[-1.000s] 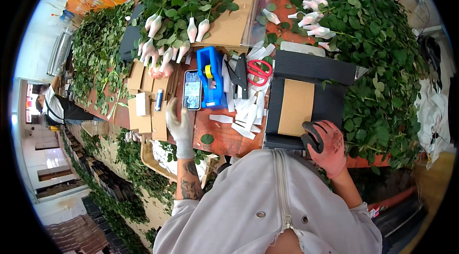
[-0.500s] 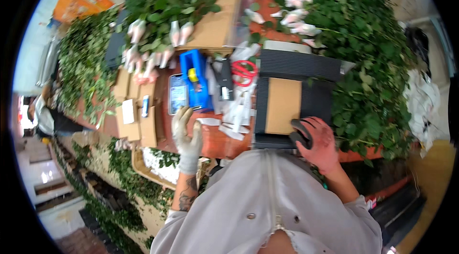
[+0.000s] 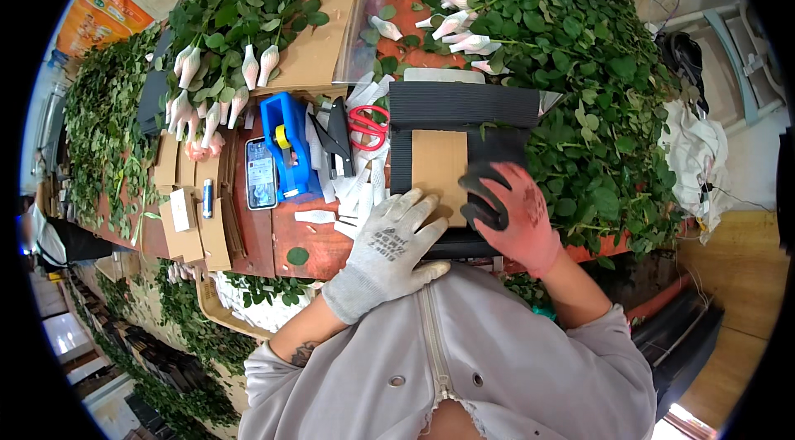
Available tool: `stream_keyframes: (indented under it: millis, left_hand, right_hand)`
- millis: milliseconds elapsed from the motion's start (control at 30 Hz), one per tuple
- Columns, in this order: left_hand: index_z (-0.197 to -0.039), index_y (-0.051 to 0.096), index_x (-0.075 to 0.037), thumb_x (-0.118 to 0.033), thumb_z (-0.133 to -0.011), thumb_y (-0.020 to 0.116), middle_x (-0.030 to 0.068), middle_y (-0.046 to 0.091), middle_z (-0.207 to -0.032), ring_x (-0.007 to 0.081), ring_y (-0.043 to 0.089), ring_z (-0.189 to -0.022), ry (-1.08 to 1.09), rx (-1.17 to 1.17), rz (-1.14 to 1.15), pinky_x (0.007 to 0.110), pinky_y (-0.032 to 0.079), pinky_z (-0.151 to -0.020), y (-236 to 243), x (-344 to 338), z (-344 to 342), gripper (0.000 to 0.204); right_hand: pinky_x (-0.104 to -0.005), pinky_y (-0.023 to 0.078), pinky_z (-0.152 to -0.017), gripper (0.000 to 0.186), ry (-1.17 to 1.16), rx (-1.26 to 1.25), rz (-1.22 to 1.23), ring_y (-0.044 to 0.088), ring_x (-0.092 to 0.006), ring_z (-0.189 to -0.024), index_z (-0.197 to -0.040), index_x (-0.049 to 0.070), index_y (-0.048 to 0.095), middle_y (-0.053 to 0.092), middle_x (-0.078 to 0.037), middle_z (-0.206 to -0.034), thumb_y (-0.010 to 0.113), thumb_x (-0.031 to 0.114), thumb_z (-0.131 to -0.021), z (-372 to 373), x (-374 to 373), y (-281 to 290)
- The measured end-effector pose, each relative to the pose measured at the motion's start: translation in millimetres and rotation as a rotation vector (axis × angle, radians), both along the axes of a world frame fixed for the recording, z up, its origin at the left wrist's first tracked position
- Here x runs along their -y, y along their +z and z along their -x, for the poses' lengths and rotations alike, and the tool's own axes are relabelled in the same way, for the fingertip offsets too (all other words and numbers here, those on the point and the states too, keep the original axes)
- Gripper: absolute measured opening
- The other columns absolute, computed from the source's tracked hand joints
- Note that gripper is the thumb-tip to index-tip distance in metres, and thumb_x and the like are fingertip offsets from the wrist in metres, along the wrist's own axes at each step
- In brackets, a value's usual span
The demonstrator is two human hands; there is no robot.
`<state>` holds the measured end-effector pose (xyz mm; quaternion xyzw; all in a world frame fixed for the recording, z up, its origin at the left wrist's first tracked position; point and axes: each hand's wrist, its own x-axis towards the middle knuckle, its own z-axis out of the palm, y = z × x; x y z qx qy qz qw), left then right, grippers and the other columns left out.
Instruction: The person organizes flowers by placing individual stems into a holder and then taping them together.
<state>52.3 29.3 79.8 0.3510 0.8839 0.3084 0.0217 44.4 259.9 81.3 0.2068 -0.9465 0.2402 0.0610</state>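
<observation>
Cardboard rectangle (image 3: pixel 439 163), brown, flat: my grey-gloved left hand (image 3: pixel 389 250) spread over near-left corner; red-and-black-gloved right hand (image 3: pixel 517 216) curled at right, can't tell if gripping.

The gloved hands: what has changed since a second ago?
The left hand in a pale grey fabric glove moved right, from near the lit rectangular phone onto the lower left of the flat brown cardboard. The red-and-black gloved right hand shifted slightly forward along the cardboard's right side; its grip is unclear. The blue plastic tape dispenser and red-handled scissors stayed put.
</observation>
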Motion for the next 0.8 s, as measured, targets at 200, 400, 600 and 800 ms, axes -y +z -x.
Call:
stream_keyframes:
  millis: [200,400,600,800]
  left_hand:
    - [-0.116,0.058,-0.008,-0.032,-0.071,0.071,0.0119,0.053,-0.122,0.0318,0.047,-0.119,0.010,0.023,0.087,0.044,0.038,-0.097,-11.0,-5.6,-1.6,0.053]
    - [-0.104,0.061,-0.007,-0.029,-0.070,0.071,0.0088,0.056,-0.111,0.0292,0.052,-0.110,0.102,0.027,0.027,0.041,0.041,-0.091,-15.1,-5.8,-5.0,0.042]
    - [-0.098,0.063,-0.008,-0.030,-0.068,0.072,0.0086,0.058,-0.102,0.0289,0.054,-0.100,0.075,-0.034,-0.035,0.042,0.042,-0.087,-25.4,-3.2,-11.1,0.038]
    - [-0.109,0.060,-0.007,-0.034,-0.066,0.072,0.0096,0.054,-0.110,0.0296,0.050,-0.105,0.010,-0.013,0.142,0.042,0.040,-0.089,1.9,-14.7,6.4,0.052]
  right_hand:
    - [-0.0439,0.025,-0.109,0.064,0.164,0.172,-0.344,0.033,-0.0375,-0.127,-0.123,0.016,0.057,0.040,-0.013,-0.138,0.074,0.041,-0.067,34.1,8.8,-12.3]
    - [-0.0430,0.019,-0.110,0.062,0.158,0.175,-0.468,0.027,-0.0369,-0.128,-0.122,0.024,0.058,0.034,-0.014,-0.141,0.067,0.054,-0.069,28.8,19.2,-20.4]
    - [-0.0409,0.023,-0.106,0.059,0.207,0.165,-0.504,0.029,-0.0365,-0.125,-0.118,0.023,0.059,0.035,-0.014,-0.139,0.066,0.054,-0.068,25.6,14.1,-13.5]
    - [-0.0405,0.029,-0.105,0.055,0.387,0.034,-0.388,0.040,-0.0318,-0.123,-0.123,0.013,0.055,0.046,-0.015,-0.132,0.061,0.043,-0.077,37.9,1.8,-5.6]
